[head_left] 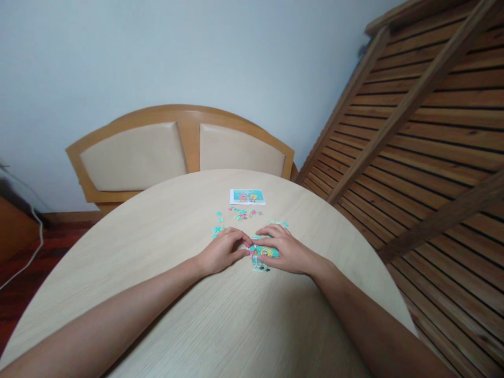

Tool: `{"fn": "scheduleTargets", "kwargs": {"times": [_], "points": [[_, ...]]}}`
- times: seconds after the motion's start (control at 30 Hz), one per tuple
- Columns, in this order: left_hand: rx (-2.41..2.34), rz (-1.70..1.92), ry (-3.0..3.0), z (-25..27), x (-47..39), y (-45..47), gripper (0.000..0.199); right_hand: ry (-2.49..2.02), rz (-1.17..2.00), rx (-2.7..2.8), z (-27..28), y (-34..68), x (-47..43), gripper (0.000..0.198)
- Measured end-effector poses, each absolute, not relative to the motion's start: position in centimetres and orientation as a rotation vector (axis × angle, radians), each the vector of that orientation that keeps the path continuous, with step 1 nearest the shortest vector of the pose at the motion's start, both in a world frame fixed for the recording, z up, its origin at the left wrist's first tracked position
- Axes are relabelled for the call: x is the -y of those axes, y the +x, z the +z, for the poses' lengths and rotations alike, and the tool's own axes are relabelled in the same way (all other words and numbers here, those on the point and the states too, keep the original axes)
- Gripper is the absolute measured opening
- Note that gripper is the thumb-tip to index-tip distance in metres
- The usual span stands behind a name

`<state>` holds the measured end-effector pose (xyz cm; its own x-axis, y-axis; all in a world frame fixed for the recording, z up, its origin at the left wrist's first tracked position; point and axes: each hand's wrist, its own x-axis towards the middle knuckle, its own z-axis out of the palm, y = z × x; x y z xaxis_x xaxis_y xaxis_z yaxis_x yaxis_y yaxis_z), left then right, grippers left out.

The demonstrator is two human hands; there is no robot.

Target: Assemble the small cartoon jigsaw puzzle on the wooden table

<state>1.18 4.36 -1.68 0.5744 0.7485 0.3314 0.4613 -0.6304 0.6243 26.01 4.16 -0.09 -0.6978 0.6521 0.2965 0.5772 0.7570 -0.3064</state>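
The head view looks forward and down across the near table (189, 325).

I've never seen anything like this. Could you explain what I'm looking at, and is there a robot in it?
No robot here: a person works with two bare hands. The single picture comes from a camera worn on their head, looking forward and down. On the table lie loose puzzle pieces, a printed picture and a partly joined puzzle. The right hand rests over the puzzle; the left hand is at its left edge. Whether it grips a piece is too small to tell.
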Motion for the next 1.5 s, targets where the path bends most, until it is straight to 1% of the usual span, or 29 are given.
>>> {"fn": "scheduleTargets", "kwargs": {"times": [0.13,0.27,0.63,0.77,0.87,1.0,1.1,1.2,1.4,1.5], "points": [[-0.892,0.791,2.444,-1.2,-4.3,1.2,0.006,-0.954,0.265,2.570,-0.1,26.1,-4.2,0.040],[-0.785,0.789,2.560,-0.9,-4.2,1.0,0.011,-0.960,0.271,2.562,0.0,26.0,-4.1,0.039],[-0.791,0.766,2.572,-0.5,-3.7,1.1,0.012,-0.961,0.291,2.567,0.1,26.0,-4.0,0.039],[-0.947,0.819,2.570,-0.6,-3.9,1.0,0.015,-0.962,0.301,2.569,0.2,26.0,-4.0,0.041],[-1.068,0.801,2.660,-0.8,-4.5,0.6,0.026,-0.970,0.298,2.568,0.2,25.9,-4.0,0.040],[-1.166,0.649,2.750,-1.2,-5.5,0.1,0.051,-0.963,0.281,2.564,0.1,26.0,-3.9,0.039],[-1.242,0.543,2.722,-1.5,-5.8,0.0,0.060,-0.956,0.274,2.558,0.0,26.0,-4.0,0.039],[-1.320,0.536,2.698,-1.6,-5.9,0.1,0.058,-0.959,0.275,2.558,0.1,25.9,-3.9,0.039],[-1.317,0.701,2.705,-1.4,-5.7,0.2,0.042,-0.968,0.279,2.557,0.2,25.8,-3.9,0.039],[-1.285,0.705,2.720,-1.4,-5.9,0.1,0.046,-0.964,0.282,2.557,0.2,25.9,-3.9,0.039]]}}
